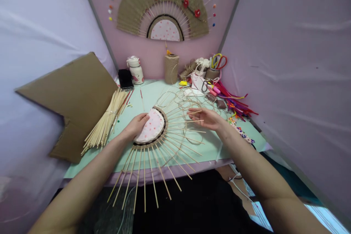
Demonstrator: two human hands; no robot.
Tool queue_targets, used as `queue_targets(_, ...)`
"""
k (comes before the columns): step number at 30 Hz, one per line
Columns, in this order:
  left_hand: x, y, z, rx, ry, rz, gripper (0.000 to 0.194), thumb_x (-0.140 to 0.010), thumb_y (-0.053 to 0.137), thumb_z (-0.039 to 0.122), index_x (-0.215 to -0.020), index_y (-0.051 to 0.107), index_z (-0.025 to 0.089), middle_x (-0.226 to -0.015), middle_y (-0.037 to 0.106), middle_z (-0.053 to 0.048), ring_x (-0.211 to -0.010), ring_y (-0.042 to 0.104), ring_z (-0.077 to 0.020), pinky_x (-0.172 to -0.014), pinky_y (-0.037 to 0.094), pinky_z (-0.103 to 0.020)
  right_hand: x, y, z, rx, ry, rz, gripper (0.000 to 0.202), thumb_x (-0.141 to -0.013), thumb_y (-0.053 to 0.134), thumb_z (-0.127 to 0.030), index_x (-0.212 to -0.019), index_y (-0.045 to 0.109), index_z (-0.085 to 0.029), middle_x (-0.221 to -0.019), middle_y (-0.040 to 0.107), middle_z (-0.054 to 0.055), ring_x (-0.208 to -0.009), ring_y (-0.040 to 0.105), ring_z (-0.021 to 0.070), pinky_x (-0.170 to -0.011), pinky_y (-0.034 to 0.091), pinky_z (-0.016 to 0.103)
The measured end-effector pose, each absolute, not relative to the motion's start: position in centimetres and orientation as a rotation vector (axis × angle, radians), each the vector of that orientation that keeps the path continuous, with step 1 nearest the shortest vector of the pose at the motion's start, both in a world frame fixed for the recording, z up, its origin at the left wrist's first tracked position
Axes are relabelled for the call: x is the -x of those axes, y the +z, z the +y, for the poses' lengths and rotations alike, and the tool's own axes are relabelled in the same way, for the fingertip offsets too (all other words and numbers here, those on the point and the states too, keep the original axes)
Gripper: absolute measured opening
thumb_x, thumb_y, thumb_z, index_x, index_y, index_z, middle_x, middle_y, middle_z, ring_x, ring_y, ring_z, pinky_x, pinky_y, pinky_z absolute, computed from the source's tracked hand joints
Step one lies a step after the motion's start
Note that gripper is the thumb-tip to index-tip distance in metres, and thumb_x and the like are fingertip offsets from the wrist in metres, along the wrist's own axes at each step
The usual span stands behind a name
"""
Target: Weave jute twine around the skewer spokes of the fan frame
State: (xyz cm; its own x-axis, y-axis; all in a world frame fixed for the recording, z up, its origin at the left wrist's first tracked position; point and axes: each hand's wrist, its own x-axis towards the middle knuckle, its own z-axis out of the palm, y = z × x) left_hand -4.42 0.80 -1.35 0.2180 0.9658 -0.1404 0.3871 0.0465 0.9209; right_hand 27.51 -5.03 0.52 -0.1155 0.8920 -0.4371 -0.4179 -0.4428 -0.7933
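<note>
"Hands?"
"Apart; left hand (139, 123) clamped on the fan's (153, 127) spotted centre; right hand (207, 119) at the stick tips, grip cannot be told."
"Fan?"
"Above the table (150, 90); lower sticks (144, 179) overhang its front edge."

Soft, fairly bright light leaves shadow below the cardboard (82, 95), with wide-angle stretching toward the edges.

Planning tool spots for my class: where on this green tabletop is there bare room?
The tabletop shows bare just before the gap between the white bottle and twine spool, and at front left between the stick bundle and left forearm. Crowded: the centre, with the fan frame and loose twine, and the right, with pipe cleaners.
</note>
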Motion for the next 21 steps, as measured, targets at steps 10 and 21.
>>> queue_targets(10, 5.2, -0.9, 1.8, -1.927, 0.582, 1.442, 0.035, -0.079, 0.060, 0.046, -0.095, 0.070, 0.017, -0.091, 0.070, -0.009, -0.089, 0.060, -0.0260, -0.086, 0.046, -0.035, -27.3, -0.9, -4.0, 1.292, 1.667, -0.589, 0.032, -0.099, 0.048, -0.043, -0.090, 0.062, -0.016, -0.096, 0.072, 0.014, -0.088, 0.071, 0.0184, -0.082, 0.059, 0.032)
queue_targets(21, -6.1, 0.5, 7.0, -2.780, 0.343, 0.786, 0.028, -0.086, 0.060, 0.017, -0.108, 0.076, 0.027, -0.111, 0.056, -0.009, -0.106, 0.046, -0.0253, -0.100, 0.036, -0.042, -27.1, -1.8, -3.7, 1.308, 1.680, -0.505, 0.023, -0.097, 0.055, -0.036, -0.090, 0.061, -0.015, -0.082, 0.071, 0.009, -0.076, 0.070, 0.0159, -0.072, 0.059, 0.029)
